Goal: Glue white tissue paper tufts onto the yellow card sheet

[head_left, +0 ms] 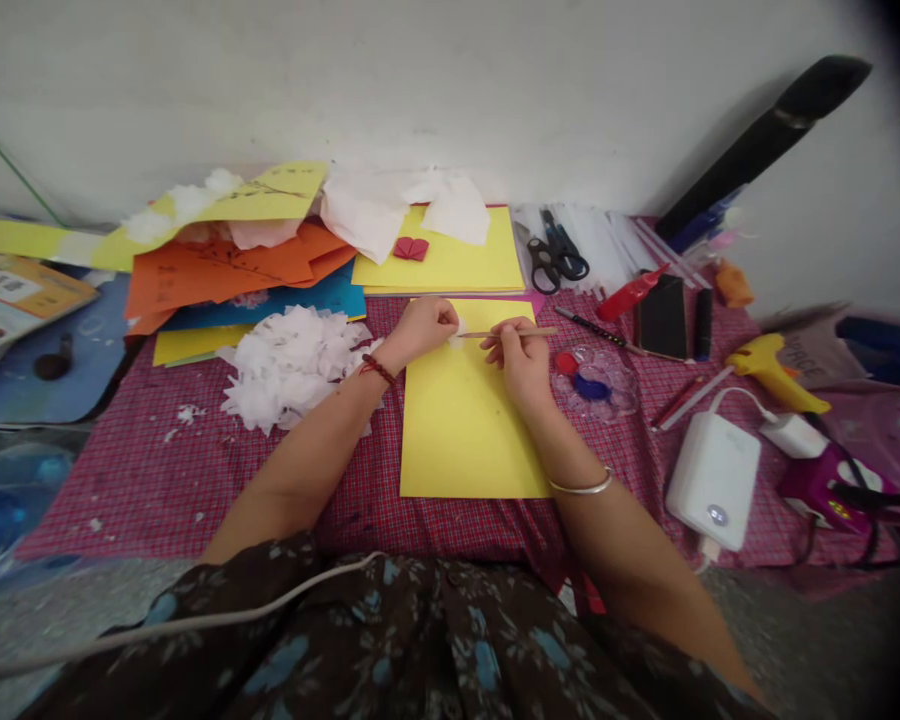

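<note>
My left hand [422, 328] is closed around a small piece of white tissue paper [459, 328] at the top edge of a yellow paper sheet [465, 430]. My right hand [519, 358] pinches a thin wooden stick [529, 332] that lies level, its left tip touching the white tissue. Both hands rest over the yellow sheet, which lies on a red checked cloth [157, 480]. A heap of crumpled white tissue pieces [292, 365] sits just left of my left wrist.
Orange, yellow and blue sheets [225, 265] are stacked at the back left. Scissors [555, 255] lie at the back. A clear dish with red and blue bits [596, 382], a yellow glue gun [772, 368], a white power bank [712, 478] and pens stand right.
</note>
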{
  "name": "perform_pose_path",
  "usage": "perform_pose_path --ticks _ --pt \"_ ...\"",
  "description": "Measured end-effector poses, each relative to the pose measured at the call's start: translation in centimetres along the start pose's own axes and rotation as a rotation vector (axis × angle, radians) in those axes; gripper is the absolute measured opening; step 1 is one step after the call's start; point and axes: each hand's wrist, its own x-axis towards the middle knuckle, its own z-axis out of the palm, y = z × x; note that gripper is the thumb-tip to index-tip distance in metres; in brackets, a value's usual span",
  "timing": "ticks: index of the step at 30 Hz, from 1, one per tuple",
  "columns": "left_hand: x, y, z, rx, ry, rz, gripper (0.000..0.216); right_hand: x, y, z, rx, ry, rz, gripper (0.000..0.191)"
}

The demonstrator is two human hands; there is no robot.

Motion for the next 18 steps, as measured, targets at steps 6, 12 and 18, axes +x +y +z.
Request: perform_pose_path --ticks 6,12,18 --pt "0.3 -0.3 0.4 -0.045 0.031 -0.021 0.016 -0.1 0.2 0.1 -0.112 -0.038 -0.025 0.026" --pt "0.2 -0.9 -0.1 0.0 0.16 -0.102 0.029 -0.7 0.4 0.0 -0.278 -0.122 -0.105 0.02" --pt "0.1 -1.1 -0.6 0.055 0.083 -0.133 0.028 -0.9 0.4 0.1 -0.378 -0.223 -0.2 0.019"
